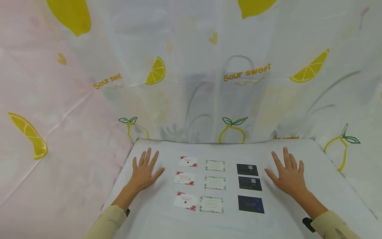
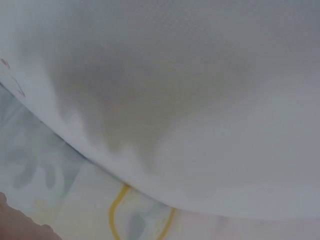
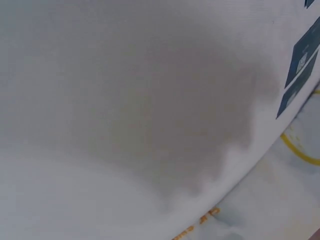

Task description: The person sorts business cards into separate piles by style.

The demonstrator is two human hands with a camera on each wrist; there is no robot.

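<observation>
Nine cards lie in a three-by-three grid on the white table (image 1: 158, 212). The left column has white cards with red flowers (image 1: 185, 201), the middle column white cards with green borders (image 1: 211, 204), the right column dark blue cards (image 1: 251, 204). My left hand (image 1: 145, 172) rests flat on the table to the left of the grid, fingers spread. My right hand (image 1: 287, 175) lies flat to the right of the dark cards, fingers spread. Neither hand holds anything. The right wrist view shows the dark cards (image 3: 302, 57) at its edge.
A white curtain with lemon prints and "Sour sweet" lettering (image 1: 247, 72) hangs behind and around the table. A pink sheet (image 1: 44, 139) covers the left side. The table's far edge (image 1: 226, 142) meets the curtain.
</observation>
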